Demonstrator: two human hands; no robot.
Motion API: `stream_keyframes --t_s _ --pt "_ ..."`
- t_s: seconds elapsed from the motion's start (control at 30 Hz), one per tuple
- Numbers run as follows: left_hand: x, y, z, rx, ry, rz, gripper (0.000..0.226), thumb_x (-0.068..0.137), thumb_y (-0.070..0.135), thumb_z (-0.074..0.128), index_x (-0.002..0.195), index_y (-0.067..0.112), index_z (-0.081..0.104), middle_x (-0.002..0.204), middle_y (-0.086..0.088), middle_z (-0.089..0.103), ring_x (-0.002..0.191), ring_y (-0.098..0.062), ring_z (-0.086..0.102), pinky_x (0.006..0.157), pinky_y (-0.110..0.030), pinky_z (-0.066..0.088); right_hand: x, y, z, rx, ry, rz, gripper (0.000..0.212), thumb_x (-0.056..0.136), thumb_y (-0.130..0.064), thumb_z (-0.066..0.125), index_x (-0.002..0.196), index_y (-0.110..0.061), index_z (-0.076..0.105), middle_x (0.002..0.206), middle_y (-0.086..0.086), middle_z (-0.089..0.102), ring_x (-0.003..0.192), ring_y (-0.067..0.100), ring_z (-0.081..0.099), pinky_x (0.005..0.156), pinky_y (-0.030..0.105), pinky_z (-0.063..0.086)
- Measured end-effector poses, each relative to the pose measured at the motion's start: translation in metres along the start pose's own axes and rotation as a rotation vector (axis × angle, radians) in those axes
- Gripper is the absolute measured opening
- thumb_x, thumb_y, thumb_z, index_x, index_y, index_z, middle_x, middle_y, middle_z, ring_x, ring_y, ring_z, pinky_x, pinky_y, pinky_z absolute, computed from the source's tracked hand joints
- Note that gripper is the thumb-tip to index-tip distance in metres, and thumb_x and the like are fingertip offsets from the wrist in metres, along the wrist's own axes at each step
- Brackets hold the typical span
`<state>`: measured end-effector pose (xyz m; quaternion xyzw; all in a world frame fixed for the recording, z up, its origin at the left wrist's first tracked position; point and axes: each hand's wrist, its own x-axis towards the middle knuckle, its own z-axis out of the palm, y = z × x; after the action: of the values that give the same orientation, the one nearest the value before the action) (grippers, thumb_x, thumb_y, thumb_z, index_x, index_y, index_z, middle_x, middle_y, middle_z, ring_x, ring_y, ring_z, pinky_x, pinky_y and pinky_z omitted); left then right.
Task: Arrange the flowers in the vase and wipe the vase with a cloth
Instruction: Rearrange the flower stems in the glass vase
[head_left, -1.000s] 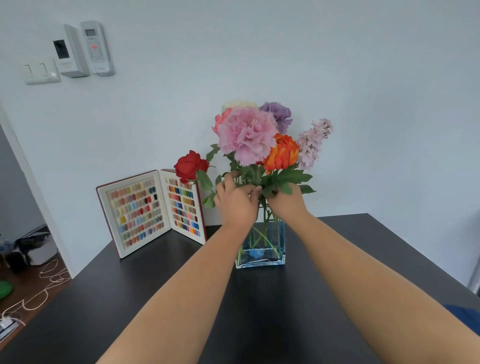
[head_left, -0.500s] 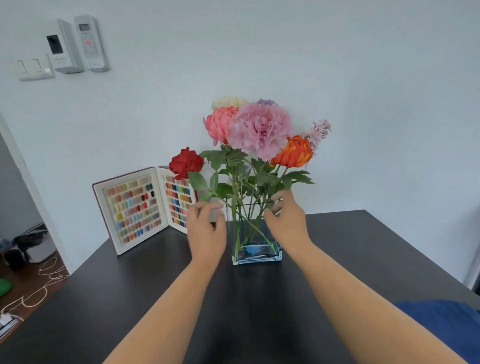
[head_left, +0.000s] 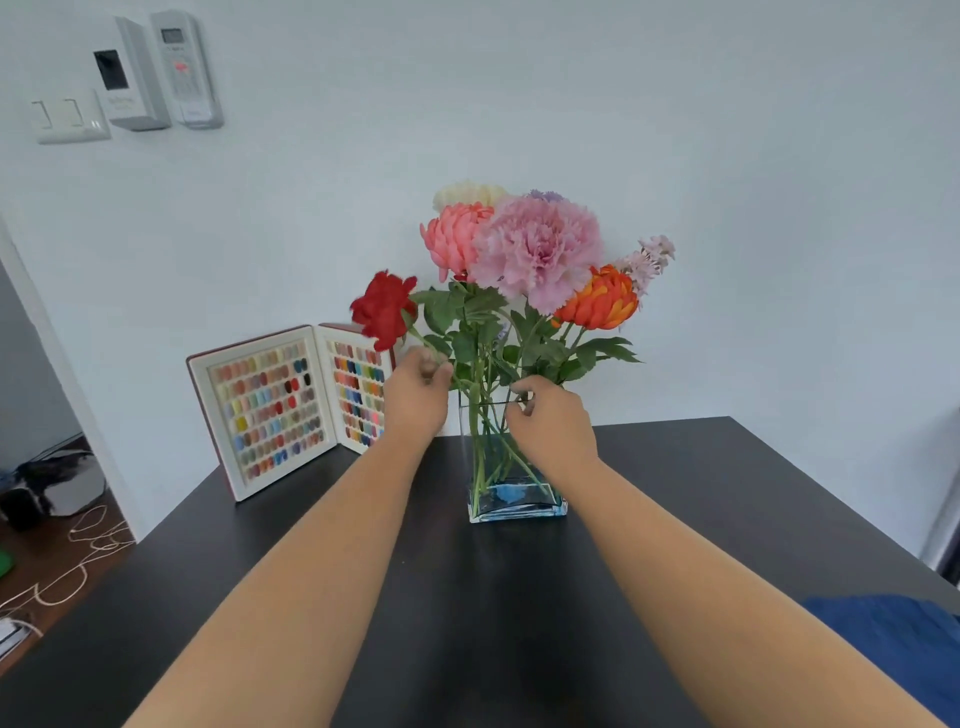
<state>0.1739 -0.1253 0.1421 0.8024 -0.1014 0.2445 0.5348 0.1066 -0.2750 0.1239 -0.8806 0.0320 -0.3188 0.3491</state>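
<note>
Left hand (head_left: 418, 397) pinches the red flower's stem (head_left: 423, 340); right hand (head_left: 553, 418) grip at vase rim (head_left: 485, 402) unclear.

Both bare forearms extend from the bottom of the frame toward its centre, converging. Left hand (head_left: 418, 397) sits just left of centre, back of hand to camera, fingers curled with fingertips pinched together. Right hand (head_left: 553, 423) sits just right of centre, slightly lower, fingers likewise curled in a pinch.
</note>
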Motion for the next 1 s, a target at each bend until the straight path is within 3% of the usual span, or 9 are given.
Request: stream_keyframes --t_s 0.13,0.23,0.33,0.47,0.57,0.73,0.83,0.9,1.0 --pt "0.014 0.026 -0.014 0.102 0.026 0.209 0.016 0.092 0.004 0.048 0.105 0.006 0.058 0.085 -0.007 0.067 0.063 -0.017 0.061 0.054 -0.024 0.047 0.004 0.003 0.0 -0.022 0.023 0.021 0.03 0.089 -0.032 0.054 0.117 -0.021 0.059 0.082 0.004 0.068 0.08 0.026 0.063 0.069 0.035 0.052" --pt "0.022 0.049 -0.022 0.137 0.033 0.345 0.03 0.09 -0.001 0.047 0.114 0.01 0.061 0.088 -0.002 0.066 0.062 -0.017 0.058 0.06 -0.024 0.044 0.014 -0.004 -0.001 -0.035 0.029 -0.005 0.036 0.089 -0.036 0.055 0.122 -0.019 0.057 0.069 0.001 0.062 0.074 0.026 0.063 0.067 0.034 0.052" --pt "0.025 0.054 -0.02 0.201 0.013 0.359 0.028 0.089 -0.001 0.048 0.112 0.006 0.064 0.091 -0.007 0.066 0.071 -0.023 0.058 0.064 -0.027 0.039 0.022 -0.01 -0.003 -0.05 0.013 0.002 0.033 0.092 -0.035 0.053 0.119 -0.016 0.06 0.066 0.002 0.059 0.072 0.029 0.062 0.065 0.034 0.051" --pt "0.015 0.037 -0.009 0.223 -0.079 0.312 0.026 0.089 -0.001 0.05 0.11 0.005 0.064 0.084 -0.012 0.069 0.068 -0.023 0.061 0.056 -0.026 0.039 0.025 -0.012 -0.005 -0.055 0.012 -0.009 0.025 0.096 -0.026 0.046 0.082 -0.011 0.059 0.065 0.01 0.058 0.066 0.034 0.056 0.055 0.032 0.04" --pt "0.005 0.025 -0.004 0.152 -0.102 0.306 0.03 0.094 0.007 0.048 0.12 0.01 0.063 0.081 -0.011 0.07 0.074 -0.027 0.067 0.069 -0.034 0.053 0.024 -0.011 -0.005 -0.083 0.001 -0.017 0.028 0.097 -0.025 0.044 0.083 -0.007 0.059 0.072 0.015 0.063 0.069 0.035 0.057 0.056 0.033 0.041" --pt "-0.009 0.015 -0.001 0.114 -0.142 0.284 0.033 0.098 0.014 0.052 0.129 0.01 0.06 0.095 -0.007 0.071 0.084 -0.016 0.061 0.077 -0.023 0.044 0.02 -0.004 -0.002 -0.08 -0.021 -0.013 0.029 0.098 -0.027 0.042 0.093 -0.008 0.063 0.081 0.014 0.066 0.077 0.036 0.06 0.061 0.034 0.043" --pt "-0.021 0.007 -0.002 0.151 -0.147 0.325 0.035 0.099 0.014 0.049 0.134 0.012 0.057 0.112 -0.009 0.067 0.101 -0.018 0.059 0.085 -0.025 0.042 0.012 0.003 -0.002 -0.044 -0.011 -0.009 0.028 0.097 -0.03 0.045 0.115 -0.017 0.063 0.088 0.01 0.07 0.084 0.032 0.062 0.068 0.035 0.049" --pt "-0.026 0.002 -0.005 0.134 -0.129 0.299 0.037 0.099 0.016 0.049 0.136 0.012 0.055 0.121 -0.007 0.063 0.113 -0.02 0.057 0.098 -0.032 0.042 0.001 0.013 -0.004 0.025 0.032 -0.005 0.029 0.095 -0.029 0.048 0.119 -0.022 0.063 0.08 0.005 0.07 0.075 0.024 0.063 0.069 0.035 0.053" --pt "-0.038 -0.002 -0.01 0.073 -0.051 0.284 0.035 0.097 0.016 0.052 0.132 0.018 0.057 0.12 -0.001 0.06 0.113 -0.014 0.055 0.1 -0.035 0.043 -0.015 0.039 -0.011 0.118 0.108 0.062 0.019 0.091 -0.025 0.05 0.099 -0.032 0.065 0.06 -0.009 0.061 0.057 0.009 0.058 0.054 0.023 0.045"
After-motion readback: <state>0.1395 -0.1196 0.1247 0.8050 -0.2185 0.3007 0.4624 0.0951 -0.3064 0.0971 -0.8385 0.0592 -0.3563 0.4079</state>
